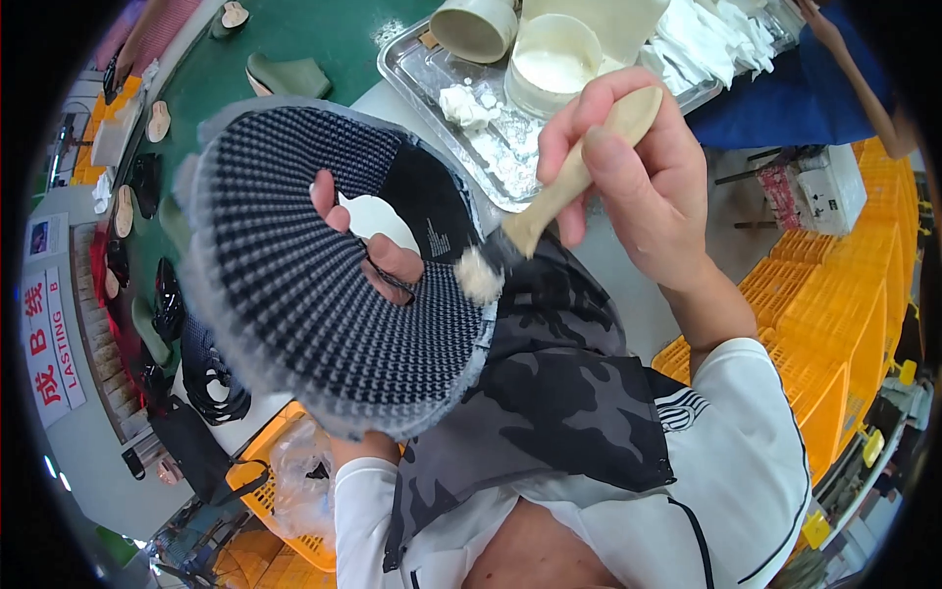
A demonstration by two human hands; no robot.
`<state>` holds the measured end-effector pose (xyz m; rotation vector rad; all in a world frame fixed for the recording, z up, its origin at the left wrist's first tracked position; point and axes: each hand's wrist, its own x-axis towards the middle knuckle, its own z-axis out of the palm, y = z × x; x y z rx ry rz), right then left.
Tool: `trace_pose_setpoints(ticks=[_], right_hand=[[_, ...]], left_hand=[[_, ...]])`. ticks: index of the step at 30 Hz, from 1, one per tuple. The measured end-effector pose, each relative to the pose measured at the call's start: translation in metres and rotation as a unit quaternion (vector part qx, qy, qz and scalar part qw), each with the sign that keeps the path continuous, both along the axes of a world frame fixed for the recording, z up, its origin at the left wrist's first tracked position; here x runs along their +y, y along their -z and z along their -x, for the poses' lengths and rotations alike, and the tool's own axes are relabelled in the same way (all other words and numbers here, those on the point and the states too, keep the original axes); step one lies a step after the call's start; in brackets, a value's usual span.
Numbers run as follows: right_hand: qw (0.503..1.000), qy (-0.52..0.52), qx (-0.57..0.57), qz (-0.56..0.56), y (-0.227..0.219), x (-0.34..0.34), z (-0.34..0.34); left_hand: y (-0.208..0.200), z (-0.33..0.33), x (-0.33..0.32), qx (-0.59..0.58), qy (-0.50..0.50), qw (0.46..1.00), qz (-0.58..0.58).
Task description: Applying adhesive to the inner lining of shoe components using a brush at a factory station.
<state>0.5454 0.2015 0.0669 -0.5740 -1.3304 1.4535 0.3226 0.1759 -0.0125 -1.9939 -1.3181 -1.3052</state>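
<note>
- Fanned fabric stack (285, 304) was located toward 9 o'clock; it was held by the left hand (394, 263), fingers curled through its middle, palm mostly hidden.
- Wooden-handled brush (549, 203) was pinched closed in the right hand (653, 191), toward 2 o'clock.
- Pale-laden bristles (480, 275) were positioned at the stack's 3 o'clock edge; contact could not be confirmed.
- Step was judged to be edge coating.
- Light, even strokes were judged to be called for, with the stack steadied.

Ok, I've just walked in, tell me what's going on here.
The person's right hand holds a wooden-handled brush, its pale-coated bristles at the right edge of a fan of dark checked fabric; whether they touch is hard to tell. The left hand grips that fabric, partly hidden by it. Beyond, a pale round tub stands on a metal tray.
</note>
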Motion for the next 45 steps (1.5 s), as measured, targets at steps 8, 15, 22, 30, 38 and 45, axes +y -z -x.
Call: trace_pose_setpoints(ticks=[8,15,22,30,38,45], right_hand=[[0.981,0.042,-0.121,-0.146,0.009,-0.007,-0.001],[0.995,-0.017,-0.024,-0.098,0.015,-0.011,0.008],[0.949,0.161,-0.105,-0.249,0.032,0.041,0.023],[0.968,0.145,-0.047,-0.201,-0.002,0.081,0.0],[0.986,0.051,-0.145,-0.071,-0.026,0.181,-0.036],[0.986,0.037,-0.133,-0.091,-0.022,0.179,-0.035]], left_hand=[[-0.004,0.013,0.006,0.161,-0.023,0.972,-0.167],[0.006,0.016,0.025,0.076,0.1,0.976,-0.18],[0.006,-0.007,-0.004,-0.189,0.09,0.976,0.06],[-0.005,0.002,0.008,-0.427,0.142,0.885,0.12],[-0.03,0.054,0.048,-0.427,0.119,0.864,0.237],[-0.043,0.087,0.084,-0.299,-0.039,0.887,0.35]])
